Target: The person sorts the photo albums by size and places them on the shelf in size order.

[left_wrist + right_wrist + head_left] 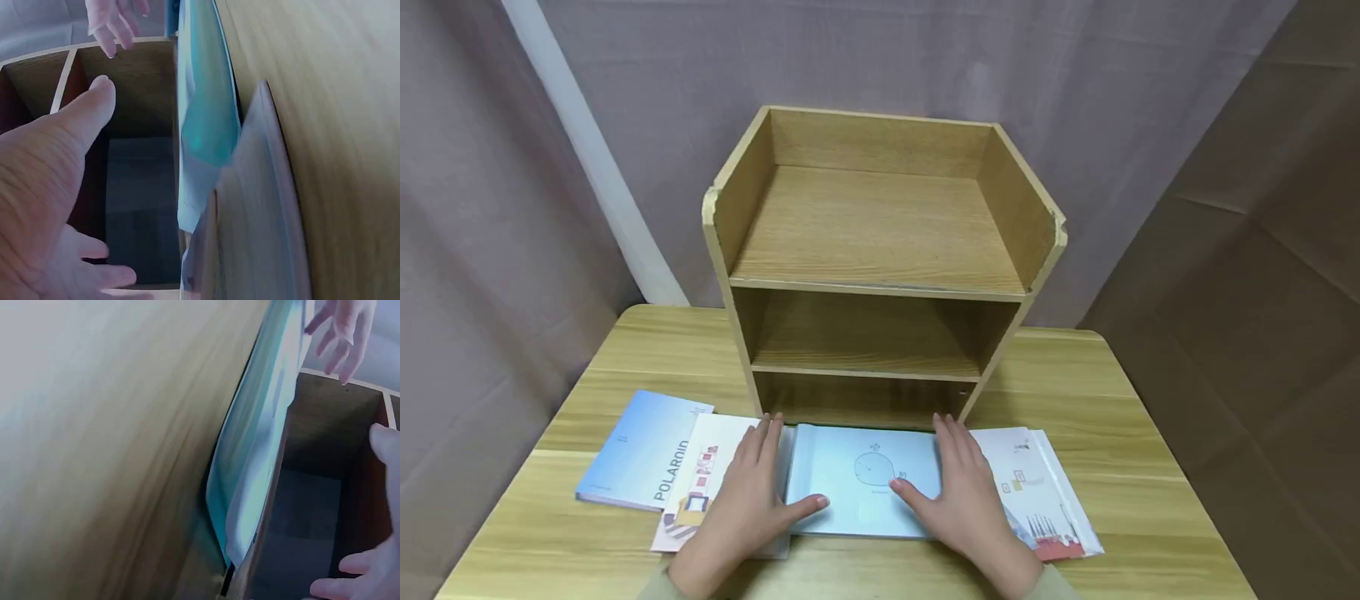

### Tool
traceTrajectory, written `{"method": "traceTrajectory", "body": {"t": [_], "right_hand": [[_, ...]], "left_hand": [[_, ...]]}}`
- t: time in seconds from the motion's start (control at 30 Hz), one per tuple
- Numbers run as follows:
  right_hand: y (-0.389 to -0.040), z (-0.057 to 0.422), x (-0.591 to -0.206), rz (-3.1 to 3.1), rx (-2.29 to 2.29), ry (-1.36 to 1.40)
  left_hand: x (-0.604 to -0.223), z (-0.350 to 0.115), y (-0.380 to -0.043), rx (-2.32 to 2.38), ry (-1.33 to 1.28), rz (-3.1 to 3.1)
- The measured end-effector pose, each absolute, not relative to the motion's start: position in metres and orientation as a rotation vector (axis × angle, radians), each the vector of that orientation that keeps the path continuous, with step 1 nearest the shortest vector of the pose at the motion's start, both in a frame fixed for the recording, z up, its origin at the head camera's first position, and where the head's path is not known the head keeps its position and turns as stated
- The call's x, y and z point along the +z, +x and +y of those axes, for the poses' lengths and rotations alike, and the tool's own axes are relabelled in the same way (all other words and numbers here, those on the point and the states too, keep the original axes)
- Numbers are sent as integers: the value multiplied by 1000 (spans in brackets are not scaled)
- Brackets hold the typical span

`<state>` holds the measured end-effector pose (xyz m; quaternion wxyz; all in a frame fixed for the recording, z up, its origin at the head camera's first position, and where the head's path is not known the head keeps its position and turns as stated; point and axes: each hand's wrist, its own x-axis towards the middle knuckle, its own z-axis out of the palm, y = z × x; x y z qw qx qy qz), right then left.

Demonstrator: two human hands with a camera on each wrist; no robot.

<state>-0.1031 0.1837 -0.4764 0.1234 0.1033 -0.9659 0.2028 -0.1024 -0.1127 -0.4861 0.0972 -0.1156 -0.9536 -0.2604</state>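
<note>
A light blue book [842,510] with a line drawing lies flat before the shelf. My left hand [751,492] is over its left end and over a white illustrated book [700,454], fingers pointing forward and thumb spread inward. Across the other end, my right hand [964,492] has the same spread pose, above the blue book's edge and a white booklet [1037,492]. In the left wrist view the left hand [44,206] shows a gap to the books' pages [250,212]. The right wrist view shows the right hand [375,550] apart from the blue book [253,469]. Neither holds anything.
A wooden shelf unit [880,287] with an open top tray and two compartments stands at the table's back. A blue book marked POLAROID [640,446] lies at the left, partly under the illustrated book. Curtains [880,50] hang behind the wooden table [1150,500].
</note>
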Motion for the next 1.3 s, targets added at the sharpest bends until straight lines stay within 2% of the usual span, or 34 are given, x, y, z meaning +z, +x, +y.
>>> {"method": "traceTrajectory", "body": {"t": [0.2, 0.37, 1.0, 1.3], "right_hand": [[-97, 183, -473, -2782, 1111, 137], [-95, 181, -474, -2844, 1267, -7], [-92, 173, -494, -2993, 1227, -58], [-95, 171, -499, -2994, 1145, 42]], "left_hand": [[-483, -106, -101, -1104, -315, -2791], [-482, -103, -99, -1245, -242, -2785], [-484, -98, -103, -1472, -132, -2809], [-478, -101, -111, -2000, 5, -2569]]}}
